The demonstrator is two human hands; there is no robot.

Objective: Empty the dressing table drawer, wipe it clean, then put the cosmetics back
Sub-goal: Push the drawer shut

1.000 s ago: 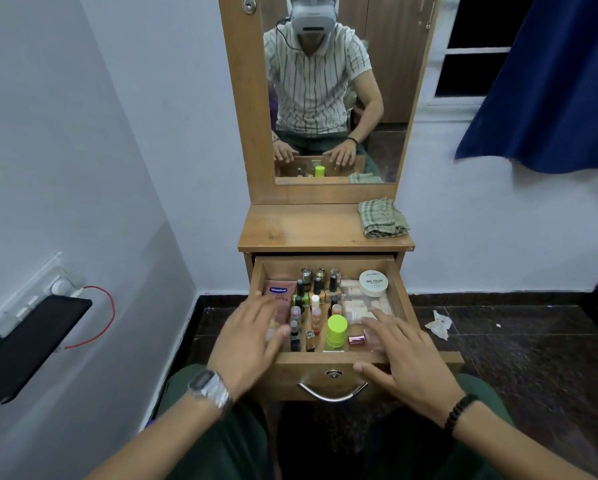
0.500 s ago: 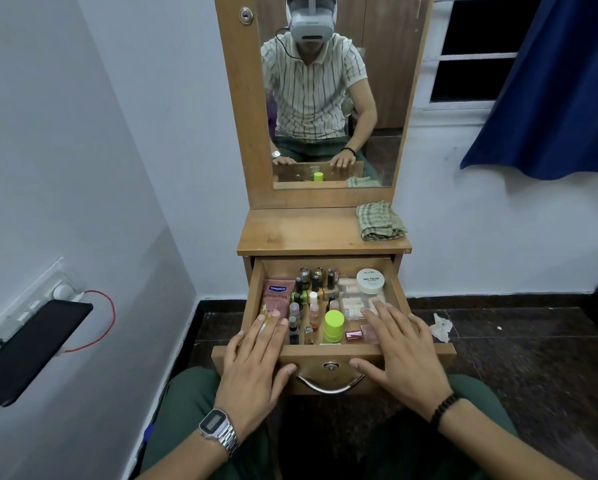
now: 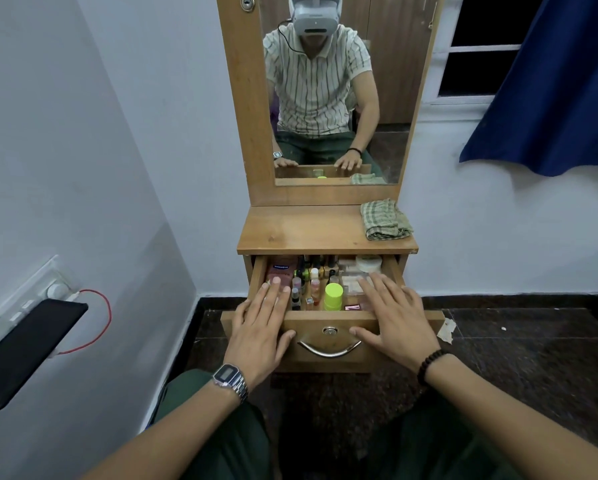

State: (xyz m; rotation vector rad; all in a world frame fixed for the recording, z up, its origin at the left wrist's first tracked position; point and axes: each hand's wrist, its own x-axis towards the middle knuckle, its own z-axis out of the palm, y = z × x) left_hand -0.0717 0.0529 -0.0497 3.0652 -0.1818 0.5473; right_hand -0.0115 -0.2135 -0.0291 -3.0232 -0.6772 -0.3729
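Observation:
The wooden drawer (image 3: 328, 320) of the dressing table stands pulled out, full of cosmetics: a pink tube (image 3: 283, 270), several small nail polish bottles (image 3: 313, 271), a lime-green capped bottle (image 3: 333, 296) and a white round jar (image 3: 368, 263). My left hand (image 3: 261, 327) lies flat over the drawer's front left edge, fingers straight above the pink tube, thumb on the drawer front. My right hand (image 3: 396, 318) lies flat over the front right edge, covering pale boxes, thumb near the metal handle (image 3: 328, 349).
A folded green checked cloth (image 3: 385, 221) lies on the right of the wooden tabletop (image 3: 297, 232). The mirror (image 3: 335, 88) rises behind it. A black phone (image 3: 24, 351) with a red cable sits on a wall socket at left. Crumpled paper (image 3: 447, 330) lies on the dark floor.
The drawer has slid partly back under the tabletop, hiding its rear items. Both hands moved with it, staying flat on the front edge.

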